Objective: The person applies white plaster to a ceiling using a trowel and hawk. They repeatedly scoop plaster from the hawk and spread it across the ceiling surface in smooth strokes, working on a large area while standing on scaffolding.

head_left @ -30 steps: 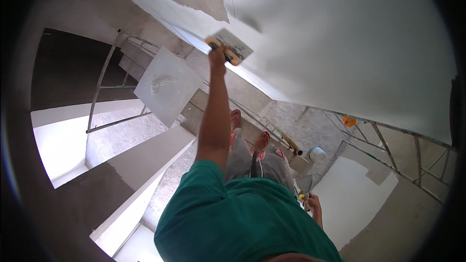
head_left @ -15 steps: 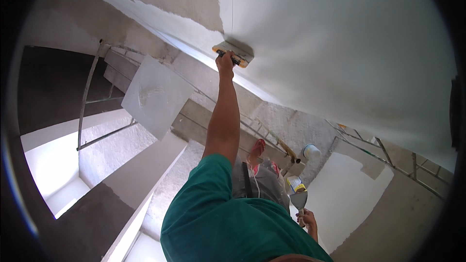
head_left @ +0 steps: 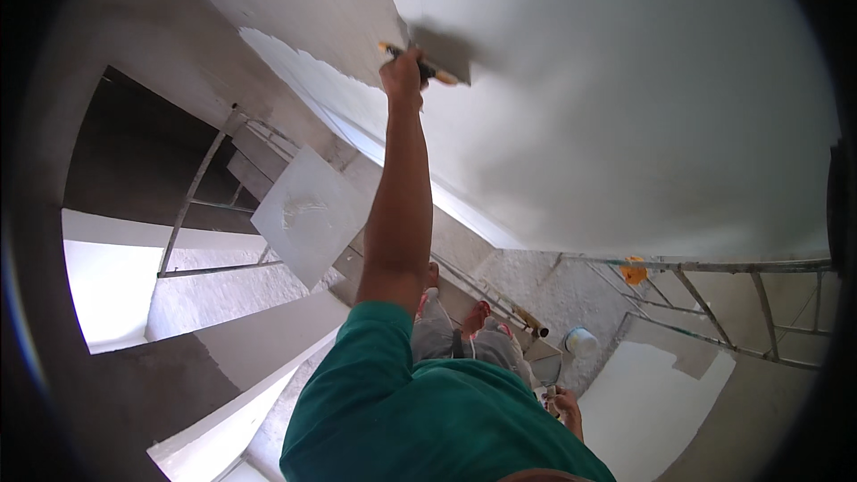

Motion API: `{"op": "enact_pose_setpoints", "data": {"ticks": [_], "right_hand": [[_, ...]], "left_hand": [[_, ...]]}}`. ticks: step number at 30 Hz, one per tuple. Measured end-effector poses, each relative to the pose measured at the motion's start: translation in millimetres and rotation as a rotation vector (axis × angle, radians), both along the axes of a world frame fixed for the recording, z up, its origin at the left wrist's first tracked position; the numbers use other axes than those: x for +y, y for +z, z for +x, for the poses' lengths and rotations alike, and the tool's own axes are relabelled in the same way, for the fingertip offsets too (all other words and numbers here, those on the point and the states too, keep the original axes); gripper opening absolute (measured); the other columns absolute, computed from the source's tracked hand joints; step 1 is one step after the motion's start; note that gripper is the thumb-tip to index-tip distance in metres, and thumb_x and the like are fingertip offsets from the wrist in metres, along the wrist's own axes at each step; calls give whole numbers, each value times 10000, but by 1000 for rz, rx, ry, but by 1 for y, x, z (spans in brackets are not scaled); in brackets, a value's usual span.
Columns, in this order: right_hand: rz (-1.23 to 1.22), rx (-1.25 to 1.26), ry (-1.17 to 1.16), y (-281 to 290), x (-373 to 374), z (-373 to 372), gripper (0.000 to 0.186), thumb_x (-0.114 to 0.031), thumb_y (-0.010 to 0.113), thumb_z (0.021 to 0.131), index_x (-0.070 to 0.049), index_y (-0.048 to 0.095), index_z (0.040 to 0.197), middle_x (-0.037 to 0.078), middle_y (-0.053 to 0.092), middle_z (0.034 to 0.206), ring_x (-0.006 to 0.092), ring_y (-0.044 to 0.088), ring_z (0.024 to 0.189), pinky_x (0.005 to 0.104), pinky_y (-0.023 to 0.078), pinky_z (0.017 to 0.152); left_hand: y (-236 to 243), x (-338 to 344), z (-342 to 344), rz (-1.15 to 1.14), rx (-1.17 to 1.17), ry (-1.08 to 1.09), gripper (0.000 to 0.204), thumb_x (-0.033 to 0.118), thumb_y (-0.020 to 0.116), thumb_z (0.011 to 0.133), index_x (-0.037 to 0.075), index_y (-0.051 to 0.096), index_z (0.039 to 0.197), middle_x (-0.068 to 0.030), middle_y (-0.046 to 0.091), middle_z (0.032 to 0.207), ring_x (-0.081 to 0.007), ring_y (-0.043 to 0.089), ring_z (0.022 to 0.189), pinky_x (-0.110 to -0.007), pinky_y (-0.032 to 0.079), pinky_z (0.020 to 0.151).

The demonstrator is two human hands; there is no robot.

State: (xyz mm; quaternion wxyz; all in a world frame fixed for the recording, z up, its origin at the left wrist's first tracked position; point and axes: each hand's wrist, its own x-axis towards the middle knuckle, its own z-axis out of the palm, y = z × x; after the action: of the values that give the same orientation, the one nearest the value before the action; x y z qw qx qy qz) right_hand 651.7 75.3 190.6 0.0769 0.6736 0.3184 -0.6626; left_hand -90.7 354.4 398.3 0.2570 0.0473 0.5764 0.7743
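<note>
Since the frame 0.5 s back, I note the left hand (head_left: 403, 71) has carried the plastering trowel (head_left: 439, 55) further up and across the wall (head_left: 625, 107), from the edge of the fresh white coat onto its smooth face. Fingers are wrapped tight around the trowel's handle, arm fully extended, blade flat against the surface. Left of the blade I see a ragged boundary where white skim meets bare grey plaster (head_left: 295, 0). Right hand (head_left: 565, 406) hangs low beside the hip; it appears to hold a small tool, but I cannot tell how its fingers sit. Below stand metal scaffold frames (head_left: 714, 303), 1 white bucket (head_left: 580, 341), 1 flat square board (head_left: 308, 214) smeared with plaster, and a bright opening (head_left: 107, 290) at lower left.
</note>
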Motion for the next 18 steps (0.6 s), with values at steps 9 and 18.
{"op": "enact_pose_setpoints", "data": {"ticks": [9, 18], "right_hand": [[77, 56, -1, -10, 0, 13, 245, 77, 514, 755, -18, 628, 950, 86, 637, 799, 185, 577, 589, 337, 483, 556], [-18, 83, -48, -42, -15, 51, 237, 91, 526, 755, -21, 619, 942, 74, 627, 784, 168, 575, 585, 323, 472, 522]], "left_hand": [[337, -6, 14, 84, 438, -97, 306, 219, 497, 933, 74, 556, 670, -50, 526, 563, -142, 466, 445, -296, 383, 406], [191, -55, -46, 388, 355, -62, 361, 218, 677, 817, -61, 557, 1012, -130, 639, 790, -298, 659, 726, -383, 552, 633]]}}
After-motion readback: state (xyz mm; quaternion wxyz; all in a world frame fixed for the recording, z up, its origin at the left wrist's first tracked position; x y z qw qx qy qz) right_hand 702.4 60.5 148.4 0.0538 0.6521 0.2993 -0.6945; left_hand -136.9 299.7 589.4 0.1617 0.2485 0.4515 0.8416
